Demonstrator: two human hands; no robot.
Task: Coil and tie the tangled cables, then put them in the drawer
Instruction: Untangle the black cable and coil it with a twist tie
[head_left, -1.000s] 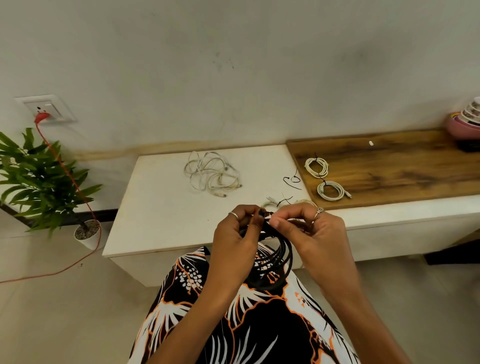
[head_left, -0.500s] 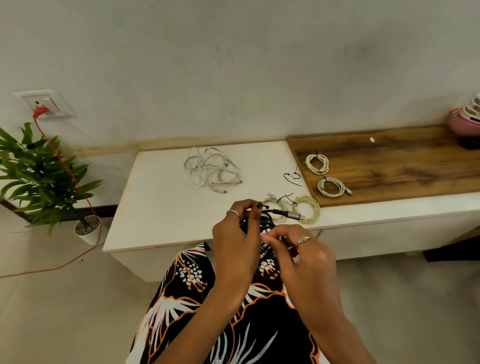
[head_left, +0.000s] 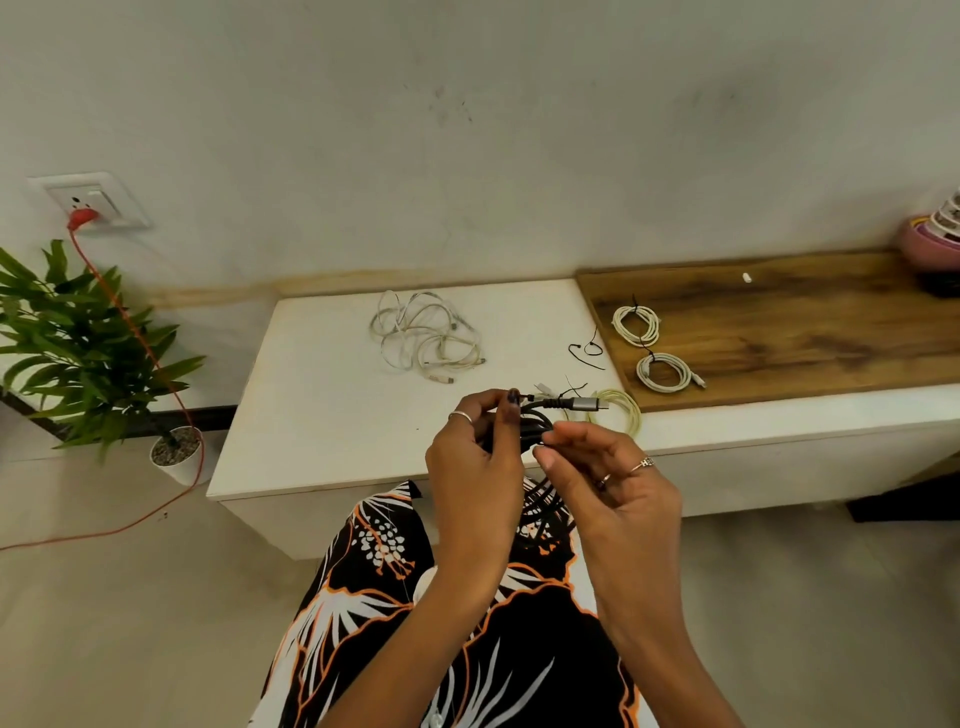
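- The left hand is gripping a coiled black cable above the lap, its grey plug poking out to the right.
- The right hand is pinching the coil (what it pinches is unclear).
- White tangled cables are lying on the white table.
- Two tied white coils are sitting on the wooden board.

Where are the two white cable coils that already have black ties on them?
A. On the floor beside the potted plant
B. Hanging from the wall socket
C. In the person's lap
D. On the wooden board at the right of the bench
D: both tied white coils lie on the wooden board, while the left hand and right hand hold the black cable in front of the bench.
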